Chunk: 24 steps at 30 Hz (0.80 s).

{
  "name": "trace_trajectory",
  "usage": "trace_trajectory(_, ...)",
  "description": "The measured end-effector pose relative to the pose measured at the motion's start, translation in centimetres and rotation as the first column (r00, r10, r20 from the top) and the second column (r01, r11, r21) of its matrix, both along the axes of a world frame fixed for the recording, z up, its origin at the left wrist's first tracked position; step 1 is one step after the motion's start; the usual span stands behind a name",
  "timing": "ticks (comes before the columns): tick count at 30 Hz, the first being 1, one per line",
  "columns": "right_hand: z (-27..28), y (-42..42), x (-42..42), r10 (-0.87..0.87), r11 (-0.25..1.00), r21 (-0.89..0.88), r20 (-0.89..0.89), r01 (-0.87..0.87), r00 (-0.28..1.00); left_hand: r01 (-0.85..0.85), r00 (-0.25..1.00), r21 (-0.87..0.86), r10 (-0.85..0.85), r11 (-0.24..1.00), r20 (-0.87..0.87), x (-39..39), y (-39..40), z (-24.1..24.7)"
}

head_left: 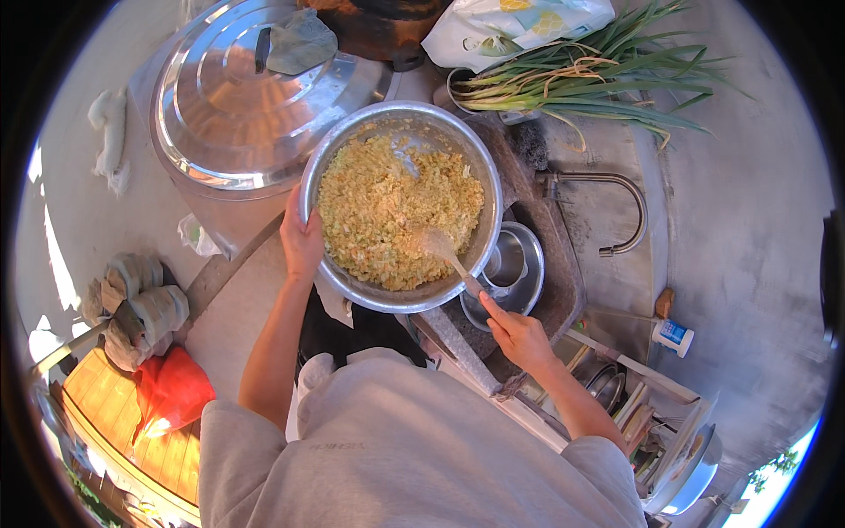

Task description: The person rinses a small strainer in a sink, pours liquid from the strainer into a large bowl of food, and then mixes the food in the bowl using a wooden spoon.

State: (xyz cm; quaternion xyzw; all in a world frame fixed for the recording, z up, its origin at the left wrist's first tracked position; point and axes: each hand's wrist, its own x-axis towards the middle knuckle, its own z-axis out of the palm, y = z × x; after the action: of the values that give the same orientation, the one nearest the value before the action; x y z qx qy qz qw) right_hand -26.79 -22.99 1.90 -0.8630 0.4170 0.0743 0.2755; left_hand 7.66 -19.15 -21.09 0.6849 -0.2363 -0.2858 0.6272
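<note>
A large metal basin [310, 165] holds a crumbly yellow-green food mixture [389, 211] with orange bits. On the basin's left side, my left hand [303, 236] grips the rim. My right hand [521, 333] is closed round the handle of a spatula or rice paddle [462, 267], at the basin's lower right. The paddle's blade lies in the mixture, coated with crumbs, and its tip is partly hidden. Some mixture clings to the basin's inner wall.
Below the basin's right side, metal bowls [538, 270] sit in a stone sink [571, 277] with a curved faucet [637, 204]. A large domed metal lid [231, 119] is at upper left. Green onions [568, 82] lie at upper right, a dish rack [660, 389] at lower right.
</note>
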Motion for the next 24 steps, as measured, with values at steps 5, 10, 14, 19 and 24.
trace_trajectory(5,-6.7,-0.1,4.5,-0.09,0.996,0.007,0.122,0.09,0.988,0.035,0.999,0.008,-0.035,0.999,0.015,0.3,0.0,1.6)
trace_trajectory(10,-7.9,-3.4,8.4,-0.411,0.91,0.085,0.086,0.405,0.907,0.046,0.995,-0.012,-0.044,0.999,0.088,0.3,-0.1,1.8)
trace_trajectory(14,-6.5,-5.4,6.2,-0.399,0.917,0.048,0.077,0.396,0.914,0.038,0.999,-0.034,-0.037,0.999,0.038,0.2,0.0,1.4)
trace_trajectory(19,-5.2,-9.5,8.5,0.263,0.925,-0.253,-0.106,-0.282,0.959,0.07,0.997,0.056,-0.071,0.996,0.019,0.3,0.0,2.1)
trace_trajectory(24,-7.1,-18.7,10.1,0.546,0.578,-0.481,-0.374,-0.66,0.75,0.063,0.993,-0.018,-0.061,0.998,0.102,0.5,-0.1,0.2)
